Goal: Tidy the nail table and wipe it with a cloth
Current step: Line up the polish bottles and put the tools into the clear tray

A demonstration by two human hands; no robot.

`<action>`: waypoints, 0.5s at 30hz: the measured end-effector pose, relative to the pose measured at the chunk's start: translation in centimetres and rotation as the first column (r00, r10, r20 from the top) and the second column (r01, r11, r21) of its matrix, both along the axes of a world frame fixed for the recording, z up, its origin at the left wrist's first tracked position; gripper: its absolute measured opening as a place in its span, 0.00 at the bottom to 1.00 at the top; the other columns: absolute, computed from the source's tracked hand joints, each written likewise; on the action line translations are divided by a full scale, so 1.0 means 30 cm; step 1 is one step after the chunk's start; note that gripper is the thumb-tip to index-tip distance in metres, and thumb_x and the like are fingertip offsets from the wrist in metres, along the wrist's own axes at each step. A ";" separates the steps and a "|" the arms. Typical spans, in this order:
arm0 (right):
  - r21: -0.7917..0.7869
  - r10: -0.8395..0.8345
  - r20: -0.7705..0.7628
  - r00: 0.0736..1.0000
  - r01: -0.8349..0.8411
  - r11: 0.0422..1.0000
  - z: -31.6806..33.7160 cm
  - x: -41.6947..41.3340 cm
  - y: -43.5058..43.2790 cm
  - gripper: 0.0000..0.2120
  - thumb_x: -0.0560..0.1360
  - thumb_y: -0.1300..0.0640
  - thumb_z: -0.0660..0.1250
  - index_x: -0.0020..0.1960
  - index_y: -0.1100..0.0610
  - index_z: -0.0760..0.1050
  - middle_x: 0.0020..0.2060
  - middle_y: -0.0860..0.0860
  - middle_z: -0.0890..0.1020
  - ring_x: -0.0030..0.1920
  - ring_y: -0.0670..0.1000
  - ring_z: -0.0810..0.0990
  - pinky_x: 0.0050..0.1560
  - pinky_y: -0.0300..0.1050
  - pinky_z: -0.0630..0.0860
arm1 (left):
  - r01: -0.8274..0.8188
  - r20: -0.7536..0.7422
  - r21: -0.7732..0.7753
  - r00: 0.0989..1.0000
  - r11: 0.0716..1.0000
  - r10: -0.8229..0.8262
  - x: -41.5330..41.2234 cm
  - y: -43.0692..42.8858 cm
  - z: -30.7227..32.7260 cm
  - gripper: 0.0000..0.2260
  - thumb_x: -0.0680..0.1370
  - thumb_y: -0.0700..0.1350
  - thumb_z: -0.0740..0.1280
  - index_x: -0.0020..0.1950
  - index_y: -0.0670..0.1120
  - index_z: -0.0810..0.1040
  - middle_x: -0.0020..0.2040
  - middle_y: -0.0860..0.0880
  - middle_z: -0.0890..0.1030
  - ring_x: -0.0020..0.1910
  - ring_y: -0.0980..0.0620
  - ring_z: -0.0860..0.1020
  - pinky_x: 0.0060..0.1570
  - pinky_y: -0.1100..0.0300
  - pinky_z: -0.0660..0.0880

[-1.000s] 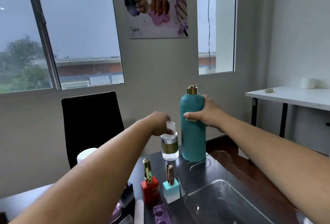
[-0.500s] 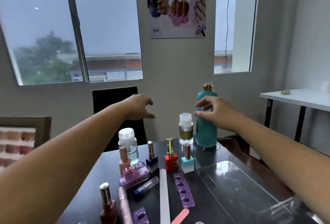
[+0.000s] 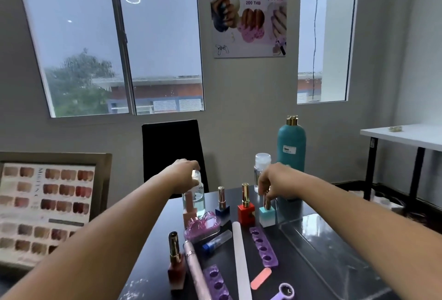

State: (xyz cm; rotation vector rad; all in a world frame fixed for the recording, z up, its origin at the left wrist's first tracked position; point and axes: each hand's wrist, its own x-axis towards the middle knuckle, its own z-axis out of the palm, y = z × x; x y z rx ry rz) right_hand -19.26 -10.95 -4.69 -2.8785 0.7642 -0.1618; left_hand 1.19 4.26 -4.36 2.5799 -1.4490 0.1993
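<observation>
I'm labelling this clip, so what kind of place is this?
Probably a nail salon: a nail price poster hangs on the wall, a framed chart of nail colour samples stands at left, and polish bottles and toe separators sit on the dark table.

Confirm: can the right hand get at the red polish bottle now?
Probably, once freed. The red polish bottle stands right beside the teal polish bottle whose cap the right hand pinches, and nothing covers its gold cap. It must let go first.
</observation>
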 end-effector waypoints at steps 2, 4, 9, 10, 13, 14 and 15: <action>0.013 0.009 -0.017 1.000 -0.008 1.000 0.000 0.007 0.000 0.08 0.71 0.63 0.71 0.49 0.55 0.83 0.47 0.50 0.84 0.50 0.49 0.81 0.58 0.46 0.75 | 0.000 -0.029 -0.012 1.000 1.000 0.000 0.004 -0.009 -0.003 0.20 0.75 0.49 0.68 0.66 0.49 0.71 0.64 0.45 0.73 0.61 0.46 0.71 0.57 0.56 0.70; 0.009 0.016 -0.016 1.000 -0.016 1.000 0.004 0.008 -0.009 0.08 0.71 0.63 0.71 0.49 0.56 0.83 0.47 0.51 0.84 0.49 0.49 0.81 0.58 0.46 0.76 | 0.006 -0.046 -0.012 0.999 1.000 -0.007 0.009 -0.021 0.002 0.19 0.75 0.49 0.68 0.65 0.48 0.72 0.64 0.45 0.74 0.60 0.46 0.73 0.56 0.57 0.71; 0.042 0.012 0.080 0.997 -0.016 0.999 0.059 -0.011 -0.067 0.05 0.71 0.63 0.72 0.45 0.56 0.83 0.43 0.49 0.85 0.45 0.48 0.83 0.54 0.45 0.79 | 0.080 -0.024 -0.092 0.996 0.993 -0.082 -0.012 -0.093 0.053 0.18 0.76 0.47 0.66 0.66 0.48 0.72 0.65 0.46 0.75 0.66 0.46 0.68 0.61 0.58 0.65; 0.054 0.005 0.094 0.996 -0.010 0.999 0.070 -0.017 -0.084 0.05 0.71 0.63 0.72 0.46 0.57 0.83 0.43 0.50 0.85 0.45 0.48 0.83 0.54 0.45 0.79 | 0.098 -0.017 -0.117 0.995 0.988 -0.101 -0.026 -0.119 0.064 0.18 0.77 0.47 0.66 0.66 0.48 0.72 0.65 0.46 0.75 0.66 0.45 0.67 0.61 0.57 0.65; 0.030 -0.036 0.138 0.990 0.032 0.999 0.083 -0.032 -0.137 0.04 0.69 0.62 0.74 0.44 0.58 0.83 0.40 0.49 0.83 0.44 0.49 0.82 0.49 0.42 0.78 | 0.138 -0.008 -0.144 0.990 0.980 -0.141 -0.070 -0.209 0.080 0.18 0.77 0.48 0.65 0.67 0.48 0.71 0.65 0.44 0.74 0.67 0.44 0.67 0.62 0.55 0.64; 0.023 -0.054 0.149 0.987 0.051 0.998 0.082 -0.037 -0.156 0.04 0.69 0.63 0.74 0.43 0.57 0.82 0.40 0.49 0.83 0.44 0.49 0.81 0.47 0.40 0.77 | 0.151 -0.015 -0.143 0.988 0.978 -0.154 -0.085 -0.242 0.078 0.18 0.77 0.48 0.65 0.67 0.48 0.71 0.65 0.44 0.74 0.67 0.44 0.67 0.63 0.55 0.64; 0.024 -0.073 0.152 0.986 0.070 0.997 0.079 -0.042 -0.174 0.04 0.69 0.63 0.74 0.43 0.57 0.82 0.40 0.50 0.83 0.45 0.49 0.81 0.45 0.40 0.76 | 0.165 -0.026 -0.142 0.985 0.976 -0.171 -0.099 -0.275 0.073 0.18 0.77 0.48 0.65 0.67 0.48 0.71 0.66 0.43 0.74 0.67 0.44 0.67 0.63 0.55 0.65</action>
